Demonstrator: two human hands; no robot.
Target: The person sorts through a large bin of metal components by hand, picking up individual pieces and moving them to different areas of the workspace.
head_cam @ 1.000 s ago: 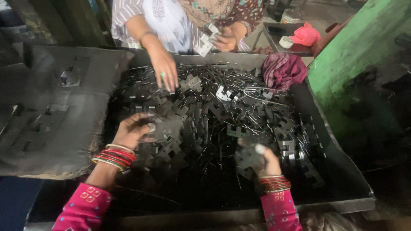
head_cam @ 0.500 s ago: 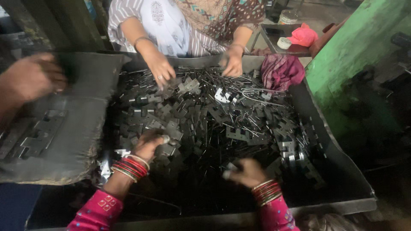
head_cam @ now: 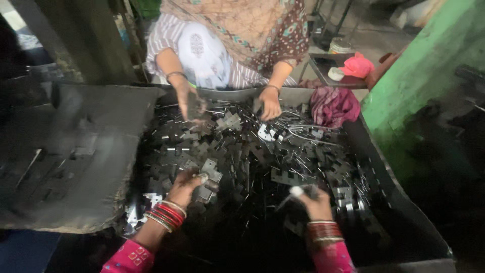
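A large dark metal tray (head_cam: 404,202) holds a dense heap of small flat metal pieces (head_cam: 262,162), many cross-shaped, mixed with thin rods.

Left hand (head_cam: 184,187), near left of the tray: fingers closed around several pale metal plates (head_cam: 208,172) at the near edge of the heap. Red and gold bangles (head_cam: 165,215) sit on the wrist above a pink sleeve.

Right hand (head_cam: 314,202), near centre-right: fingers curled together on a thin metal rod (head_cam: 285,201) with a light tip (head_cam: 296,190), held just above the heap. This hand is blurred; the exact grip cannot be made out.

A second person sits at the far side of the tray. One of that person's hands (head_cam: 191,105) is lifted over the far left of the heap, the other (head_cam: 271,103) rests on the pieces near the far centre.

A maroon cloth (head_cam: 334,106) lies in the far right corner of the tray. A dark padded sheet (head_cam: 65,156) lies to the left of the tray, its edge lapping over the tray's left rim. A green wall (head_cam: 419,91) stands on the right.
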